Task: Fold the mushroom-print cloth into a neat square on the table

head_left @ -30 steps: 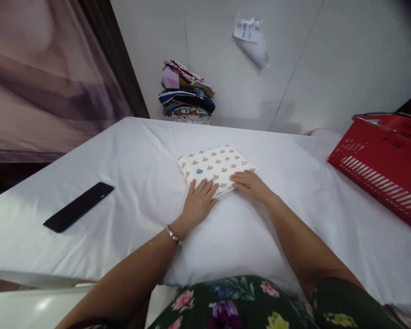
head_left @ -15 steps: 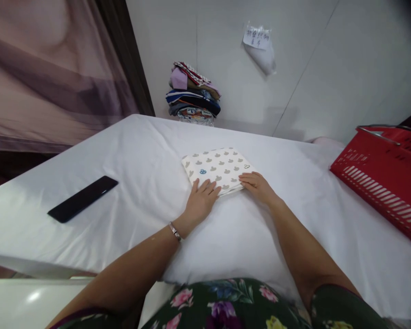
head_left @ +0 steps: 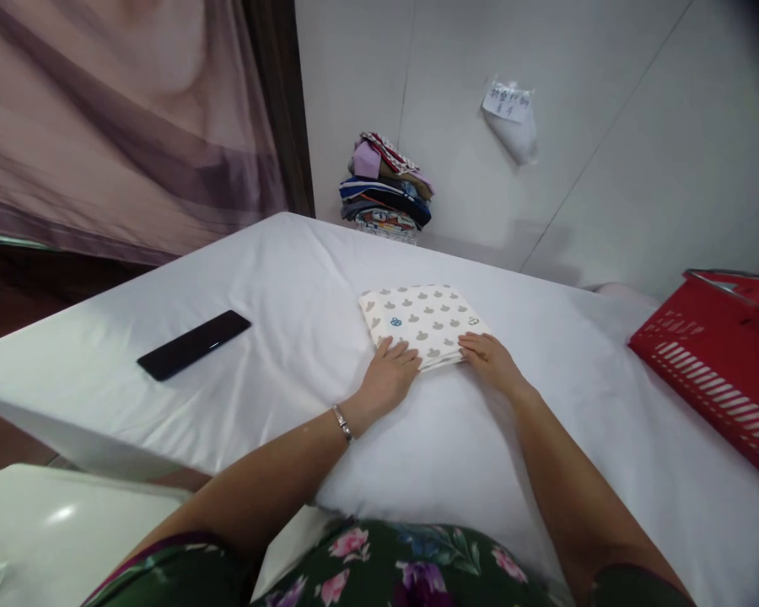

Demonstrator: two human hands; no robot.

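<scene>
A folded white cloth [head_left: 427,319] with grey cloud-like prints and a small blue motif lies flat on the white-covered table. My left hand [head_left: 389,375] rests on its near left corner, fingers spread and laid over the edge. At the near right corner, my right hand [head_left: 490,361] touches the cloth with fingers extended and close together; its thumb is hidden. Several stacked layers show along the near edge between my hands.
A black phone-like slab [head_left: 194,344] lies on the tablecloth [head_left: 278,337] to the left. The red basket [head_left: 714,354] stands at the right. Beyond the far edge is a stack of folded clothes [head_left: 385,190], near a wall with a paper note [head_left: 509,105].
The camera view has turned, so the whole scene sits farther right and slightly lower. My right fingertips now sit nearer the cloth's front edge; my left hand stays at its corner.
</scene>
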